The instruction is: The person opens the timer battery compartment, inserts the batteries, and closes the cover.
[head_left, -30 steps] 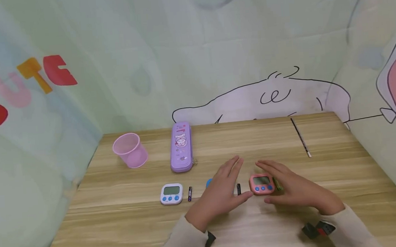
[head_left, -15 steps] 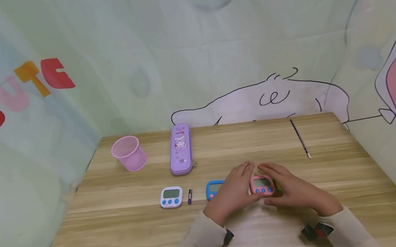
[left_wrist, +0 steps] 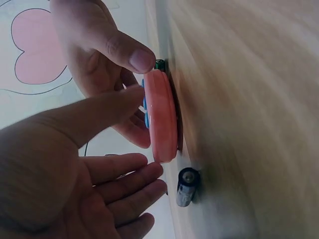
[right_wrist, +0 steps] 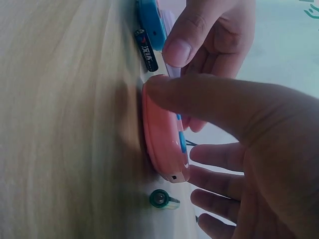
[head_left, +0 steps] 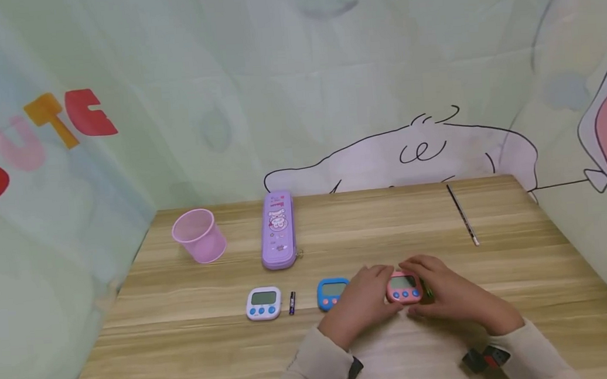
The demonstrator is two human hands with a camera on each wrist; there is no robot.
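Pink timer (head_left: pixel 405 298) low over desk (head_left: pixel 189 362), between 2 hands: left hand (head_left: pixel 361 298) pinching left end, right hand (head_left: pixel 445 290) right end, thumbs at near edge. Green battery (right_wrist: pixel 169 201) just beside, right.

- A pink cup (head_left: pixel 207 243) stands at ten o'clock on the counter (head_left: pixel 189 362)
- A purple case (head_left: pixel 278 232) lies at eleven o'clock
- A pencil (head_left: pixel 462 215) slants at two o'clock
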